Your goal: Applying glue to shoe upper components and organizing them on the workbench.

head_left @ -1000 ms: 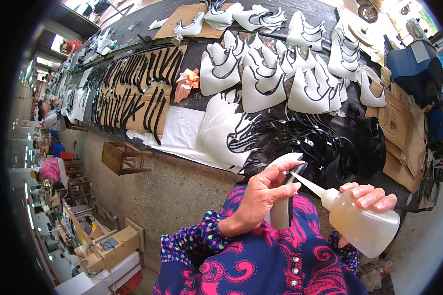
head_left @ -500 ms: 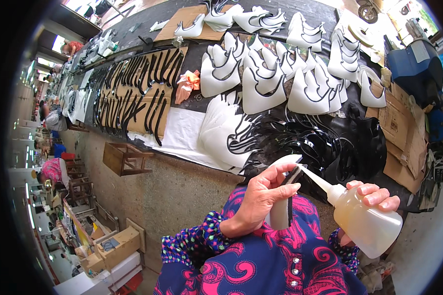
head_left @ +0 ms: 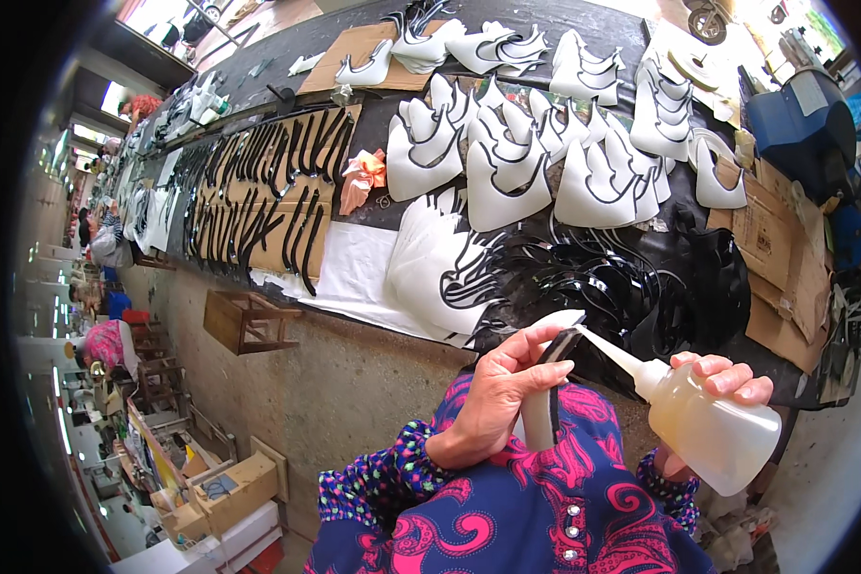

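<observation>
My left hand [head_left: 499,390] pinches a curved white shoe-upper piece [head_left: 538,421] with a black strip along its edge, holding it upright in front of my chest. Wrapped around a translucent squeeze bottle [head_left: 716,435] of pale yellowish liquid is my right hand [head_left: 725,375], its fingers over the top side. The bottle is tilted, and its long white nozzle tip meets or nearly meets the black edge at the top of the piece. Beyond my hands lies a heap of glossy black strips [head_left: 603,282], beside a fanned stack of white pieces [head_left: 430,258].
The dark worktable [head_left: 378,115] carries several rows of white pieces with black edges [head_left: 507,191]. Black strips are laid out on cardboard [head_left: 282,210], near a crumpled orange cloth [head_left: 363,180]. A blue machine [head_left: 804,124] stands at right, a wooden stool [head_left: 244,320] at left.
The white piece has turned slightly in my left hand. The nozzle remains at its upper edge, and the bottle has hardly moved. My view has shifted a little.
</observation>
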Demonstrator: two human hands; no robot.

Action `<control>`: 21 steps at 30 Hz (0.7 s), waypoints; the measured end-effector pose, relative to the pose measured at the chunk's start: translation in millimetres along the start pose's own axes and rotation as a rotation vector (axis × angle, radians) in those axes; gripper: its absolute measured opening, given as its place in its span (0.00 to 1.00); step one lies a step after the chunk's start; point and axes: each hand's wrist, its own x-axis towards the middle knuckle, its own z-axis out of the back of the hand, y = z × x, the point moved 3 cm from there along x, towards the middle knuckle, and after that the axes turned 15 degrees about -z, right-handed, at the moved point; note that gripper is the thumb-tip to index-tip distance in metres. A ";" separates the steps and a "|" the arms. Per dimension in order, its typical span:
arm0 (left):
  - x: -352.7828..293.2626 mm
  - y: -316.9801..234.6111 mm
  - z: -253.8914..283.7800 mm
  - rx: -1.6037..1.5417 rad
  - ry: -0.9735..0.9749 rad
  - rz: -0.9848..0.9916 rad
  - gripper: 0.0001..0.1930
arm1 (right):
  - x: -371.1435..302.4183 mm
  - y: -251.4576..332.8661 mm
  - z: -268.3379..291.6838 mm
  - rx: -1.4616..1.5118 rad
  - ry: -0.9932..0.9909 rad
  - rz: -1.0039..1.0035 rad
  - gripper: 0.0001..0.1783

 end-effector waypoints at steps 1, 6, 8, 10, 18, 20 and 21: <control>0.1 -0.6 0.1 -0.015 -0.005 0.001 0.20 | -0.3 0.5 -1.8 0.009 -0.012 -0.009 0.45; 2.4 -1.0 -1.7 -0.028 -0.014 -0.006 0.21 | 4.0 1.0 -1.8 0.016 0.110 -0.048 0.45; 2.9 -0.6 -1.1 -0.053 -0.017 -0.005 0.18 | 2.1 -0.2 -1.3 0.024 0.032 -0.036 0.46; 3.0 0.0 0.2 -0.064 -0.020 0.000 0.18 | 0.7 -0.5 3.3 -0.006 0.029 -0.025 0.46; 4.5 0.7 1.4 -0.053 -0.027 0.022 0.21 | 3.4 -0.2 1.9 0.009 0.024 -0.027 0.46; 4.7 1.6 2.1 -0.050 -0.019 0.018 0.21 | 7.4 -0.8 -1.2 0.045 0.123 -0.049 0.46; 4.9 1.6 1.6 -0.050 -0.017 0.019 0.21 | 6.7 -0.7 -0.7 0.024 0.118 -0.064 0.46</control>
